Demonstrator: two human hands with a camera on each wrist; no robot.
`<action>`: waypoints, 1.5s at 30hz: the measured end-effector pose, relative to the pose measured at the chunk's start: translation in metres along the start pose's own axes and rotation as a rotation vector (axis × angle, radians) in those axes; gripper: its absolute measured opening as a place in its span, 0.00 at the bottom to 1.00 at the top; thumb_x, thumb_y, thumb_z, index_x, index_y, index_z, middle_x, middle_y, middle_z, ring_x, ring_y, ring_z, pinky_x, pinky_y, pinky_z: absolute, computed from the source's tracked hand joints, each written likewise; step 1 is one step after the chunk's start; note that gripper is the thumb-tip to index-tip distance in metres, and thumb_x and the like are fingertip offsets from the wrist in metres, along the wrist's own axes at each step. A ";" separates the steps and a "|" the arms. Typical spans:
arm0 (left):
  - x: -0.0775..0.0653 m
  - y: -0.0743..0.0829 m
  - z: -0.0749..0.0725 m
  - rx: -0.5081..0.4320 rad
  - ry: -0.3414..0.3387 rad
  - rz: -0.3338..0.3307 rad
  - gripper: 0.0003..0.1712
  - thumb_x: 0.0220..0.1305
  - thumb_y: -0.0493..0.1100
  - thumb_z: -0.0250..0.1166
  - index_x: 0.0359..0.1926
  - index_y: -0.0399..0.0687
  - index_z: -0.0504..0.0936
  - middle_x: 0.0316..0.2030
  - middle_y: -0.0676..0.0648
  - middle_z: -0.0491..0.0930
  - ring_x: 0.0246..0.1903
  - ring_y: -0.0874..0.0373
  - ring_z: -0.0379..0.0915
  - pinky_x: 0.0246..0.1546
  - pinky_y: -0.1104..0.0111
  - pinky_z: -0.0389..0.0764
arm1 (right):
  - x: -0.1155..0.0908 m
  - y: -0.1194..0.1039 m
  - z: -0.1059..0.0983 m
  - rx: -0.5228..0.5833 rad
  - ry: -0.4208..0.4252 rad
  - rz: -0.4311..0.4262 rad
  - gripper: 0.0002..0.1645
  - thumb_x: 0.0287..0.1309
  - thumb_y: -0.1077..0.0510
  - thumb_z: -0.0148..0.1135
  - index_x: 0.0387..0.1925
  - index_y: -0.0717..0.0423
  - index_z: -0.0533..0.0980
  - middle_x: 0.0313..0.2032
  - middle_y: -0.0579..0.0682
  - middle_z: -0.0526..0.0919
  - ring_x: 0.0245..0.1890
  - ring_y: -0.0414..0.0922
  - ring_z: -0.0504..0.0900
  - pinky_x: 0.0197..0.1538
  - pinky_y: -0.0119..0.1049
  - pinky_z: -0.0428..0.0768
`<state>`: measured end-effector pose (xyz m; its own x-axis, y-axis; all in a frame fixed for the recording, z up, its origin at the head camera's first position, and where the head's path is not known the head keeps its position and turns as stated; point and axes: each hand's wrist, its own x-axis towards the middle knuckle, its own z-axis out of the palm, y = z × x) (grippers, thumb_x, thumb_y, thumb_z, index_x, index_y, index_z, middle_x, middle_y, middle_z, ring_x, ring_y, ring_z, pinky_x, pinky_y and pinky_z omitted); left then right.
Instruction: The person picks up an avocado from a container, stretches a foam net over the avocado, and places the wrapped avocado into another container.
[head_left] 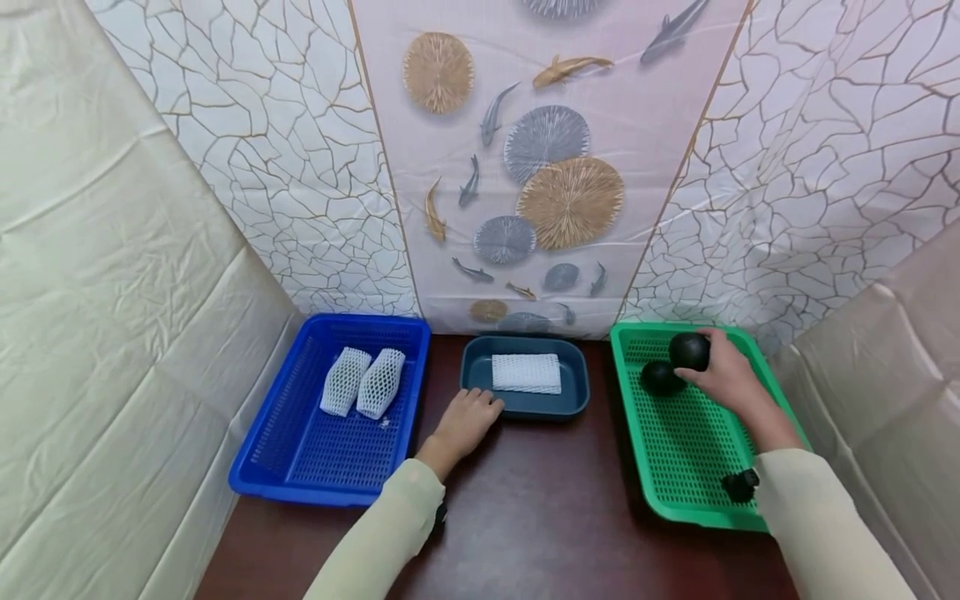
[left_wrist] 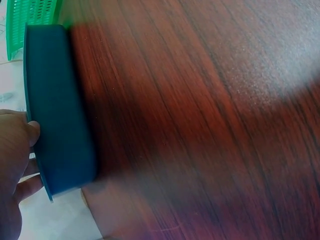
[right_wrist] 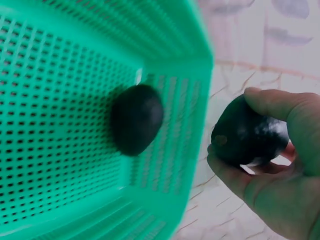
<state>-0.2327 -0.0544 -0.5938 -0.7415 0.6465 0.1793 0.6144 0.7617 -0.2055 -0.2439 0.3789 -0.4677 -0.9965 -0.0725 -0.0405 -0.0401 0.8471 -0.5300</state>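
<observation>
My right hand [head_left: 723, 367] grips a dark, nearly black avocado [right_wrist: 250, 131] between thumb and fingers, above the back of the green basket [head_left: 660, 492]. A second dark avocado [right_wrist: 137, 120] lies in that basket, just beneath the held one in the head view. At the near left corner of a dark teal tray [left_wrist: 60, 100], my left hand [head_left: 468, 417] pinches the rim, its thumb on the outer side. A flat white foam net sleeve [head_left: 527, 373] lies inside the tray.
On the left stands a blue basket [head_left: 330, 492] with two bulging white foam net sleeves [head_left: 345, 382] in it. All three containers stand on a dark red-brown wooden table [head_left: 555, 517]. A patterned cloth [head_left: 517, 283] hangs behind, and pale cloth closes off both sides.
</observation>
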 end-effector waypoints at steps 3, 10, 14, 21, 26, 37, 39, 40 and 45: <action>-0.001 0.001 0.001 -0.002 0.010 -0.002 0.13 0.73 0.40 0.64 0.56 0.55 0.85 0.47 0.50 0.86 0.45 0.55 0.80 0.44 0.63 0.82 | -0.003 -0.018 0.002 -0.003 0.003 -0.043 0.53 0.67 0.52 0.68 0.77 0.72 0.48 0.66 0.82 0.62 0.59 0.77 0.70 0.51 0.69 0.75; -0.003 0.001 0.001 -0.005 0.020 0.000 0.13 0.72 0.39 0.65 0.54 0.54 0.85 0.46 0.50 0.86 0.44 0.55 0.81 0.43 0.64 0.82 | -0.013 -0.054 0.008 0.011 -0.018 -0.109 0.51 0.65 0.54 0.70 0.78 0.65 0.51 0.69 0.75 0.63 0.61 0.73 0.72 0.51 0.67 0.77; -0.004 0.000 0.000 -0.002 0.040 0.005 0.12 0.72 0.39 0.65 0.53 0.54 0.86 0.44 0.50 0.86 0.43 0.55 0.81 0.40 0.63 0.82 | -0.017 -0.071 0.015 0.016 -0.015 -0.155 0.50 0.64 0.57 0.71 0.77 0.65 0.53 0.69 0.73 0.65 0.61 0.70 0.73 0.52 0.66 0.78; -0.004 -0.001 -0.001 -0.010 0.023 0.010 0.13 0.72 0.38 0.65 0.54 0.54 0.85 0.45 0.50 0.86 0.44 0.55 0.81 0.42 0.63 0.82 | -0.022 -0.096 0.026 0.005 -0.022 -0.240 0.49 0.62 0.59 0.73 0.76 0.64 0.56 0.69 0.71 0.66 0.64 0.69 0.71 0.56 0.67 0.76; -0.003 -0.001 -0.002 -0.002 0.026 0.011 0.12 0.71 0.38 0.65 0.52 0.54 0.86 0.44 0.50 0.86 0.42 0.55 0.81 0.39 0.64 0.81 | -0.025 -0.111 0.041 -0.009 -0.046 -0.256 0.48 0.61 0.60 0.73 0.75 0.63 0.58 0.70 0.70 0.65 0.66 0.68 0.70 0.58 0.67 0.75; 0.001 -0.002 0.000 -0.004 0.005 0.009 0.12 0.72 0.39 0.65 0.54 0.54 0.85 0.45 0.50 0.86 0.43 0.55 0.81 0.41 0.64 0.82 | -0.030 -0.128 0.085 0.027 -0.057 -0.330 0.45 0.61 0.62 0.73 0.74 0.58 0.61 0.69 0.64 0.67 0.68 0.63 0.70 0.63 0.63 0.74; 0.001 -0.002 0.001 -0.005 0.007 0.011 0.12 0.72 0.38 0.65 0.54 0.54 0.85 0.45 0.50 0.86 0.43 0.55 0.81 0.41 0.64 0.82 | -0.031 -0.129 0.093 0.028 -0.057 -0.343 0.45 0.60 0.62 0.74 0.73 0.58 0.62 0.68 0.64 0.68 0.66 0.62 0.71 0.62 0.62 0.76; 0.001 -0.002 0.001 -0.005 0.011 0.013 0.12 0.72 0.38 0.65 0.53 0.54 0.85 0.45 0.50 0.86 0.43 0.55 0.81 0.40 0.64 0.81 | -0.032 -0.130 0.096 0.029 -0.056 -0.348 0.45 0.59 0.62 0.74 0.73 0.58 0.62 0.68 0.64 0.68 0.65 0.61 0.73 0.61 0.61 0.76; 0.001 -0.002 0.001 -0.002 0.033 0.017 0.11 0.71 0.38 0.65 0.52 0.53 0.85 0.43 0.50 0.86 0.41 0.55 0.81 0.38 0.64 0.81 | -0.038 -0.135 0.111 0.040 -0.051 -0.352 0.45 0.57 0.62 0.76 0.72 0.56 0.64 0.66 0.63 0.71 0.64 0.60 0.75 0.61 0.59 0.78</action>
<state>-0.2346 -0.0551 -0.5942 -0.7217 0.6603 0.2077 0.6273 0.7508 -0.2068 -0.1928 0.2091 -0.4889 -0.9173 -0.3831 0.1086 -0.3762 0.7444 -0.5517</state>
